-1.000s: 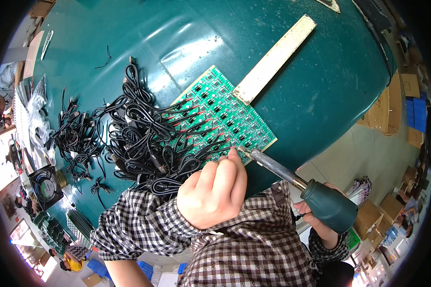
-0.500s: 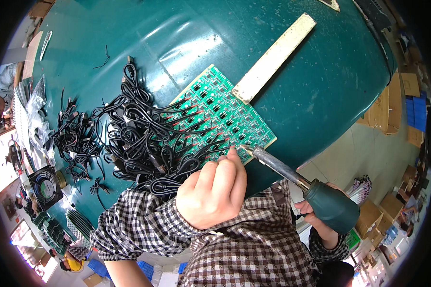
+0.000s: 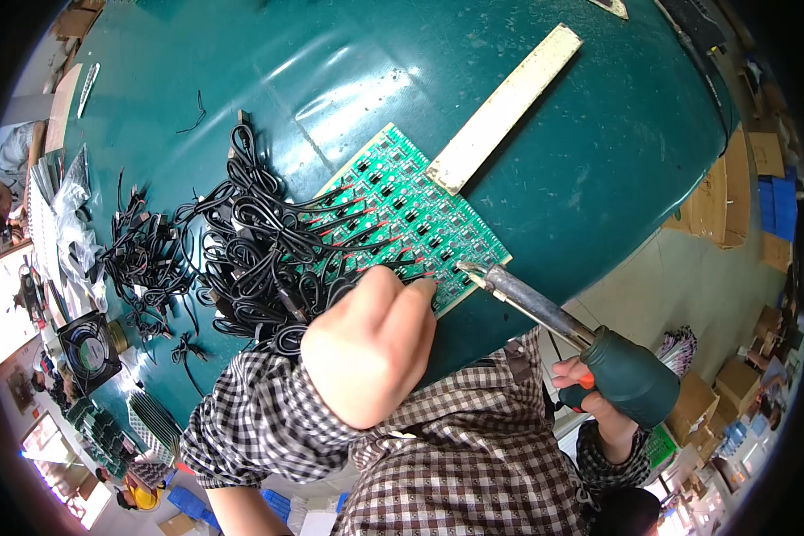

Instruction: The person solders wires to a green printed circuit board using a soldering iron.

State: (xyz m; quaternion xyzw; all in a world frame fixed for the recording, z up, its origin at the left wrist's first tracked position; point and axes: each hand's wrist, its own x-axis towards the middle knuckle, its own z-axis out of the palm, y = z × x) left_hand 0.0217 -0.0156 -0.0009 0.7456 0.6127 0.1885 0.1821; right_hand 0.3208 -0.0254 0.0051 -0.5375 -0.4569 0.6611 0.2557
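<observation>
A green circuit board panel (image 3: pixel 389 147) lies on the table, with black cables (image 3: pixel 263 214) running from its left side and red wire ends at the board. My left hand (image 3: pixel 366 348) is closed at the board's near edge, fingertips pinched over the cable ends; what they hold is hidden. My right hand (image 3: pixel 603 406) grips a soldering iron (image 3: pixel 634 380) by its dark green handle. The metal tip rests at or just above the board's right near part, a little right of my left fingertips; contact cannot be made out.
A long pale bar (image 3: pixel 509 107) lies across the board's far right edge. More loose cables (image 3: pixel 143 259) and a small black fan (image 3: pixel 89 348) are at the left of the green table (image 3: pixel 616 161). Cardboard boxes (image 3: pixel 732 196) stand beyond the right edge.
My left hand has drawn back to the left, away from the iron. The soldering iron's tip has shifted slightly right and farther over the board.
</observation>
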